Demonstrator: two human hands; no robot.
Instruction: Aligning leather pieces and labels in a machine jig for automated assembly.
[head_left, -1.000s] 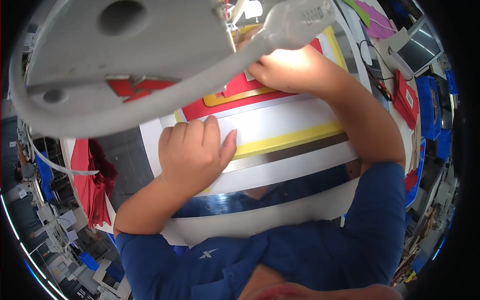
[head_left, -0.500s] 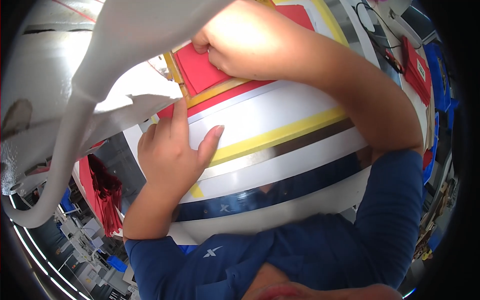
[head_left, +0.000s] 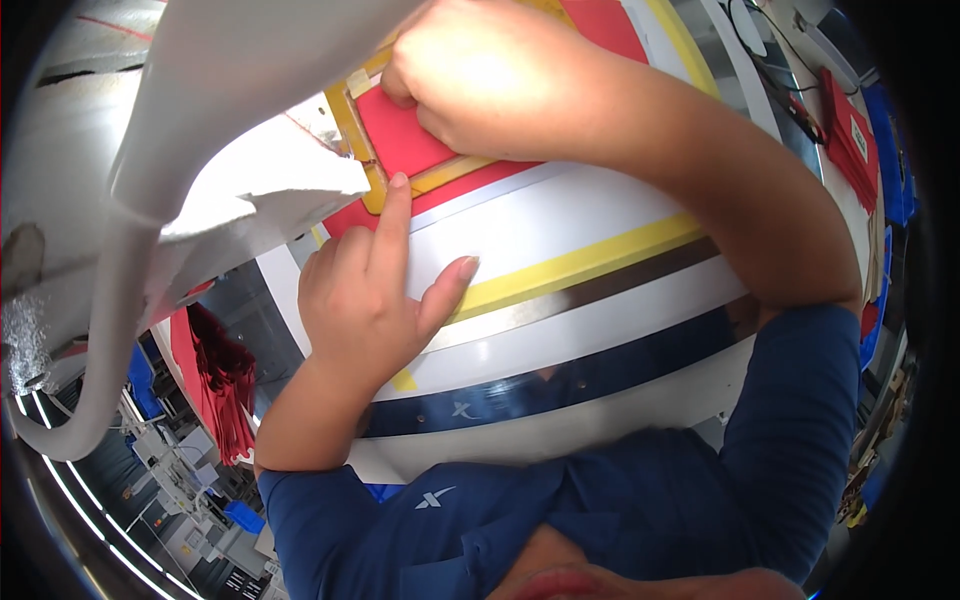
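We list one flat, red, fabric-like panel (head_left: 400, 140), lying within a yellow rectangular frame (head_left: 450, 177); probably light, soft, easily creased, best held by its exposed left edge. Right hand (head_left: 490, 85): over the panel, fingers curled; we cannot tell whether they grip. Left hand (head_left: 360, 295): index extended to the frame's near edge, thumb spread, nothing held. Around: white, yellow-striped surface (head_left: 560, 225); folded red fabric-like stack (head_left: 205, 380), left. Obstruction: bulky grey-white machine arm (head_left: 265, 80), far left.

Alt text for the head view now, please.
A person's right hand covers part of a red piece inside a yellow frame; the left hand extends its index finger to the frame's near edge. A grey machine part occupies the upper left.
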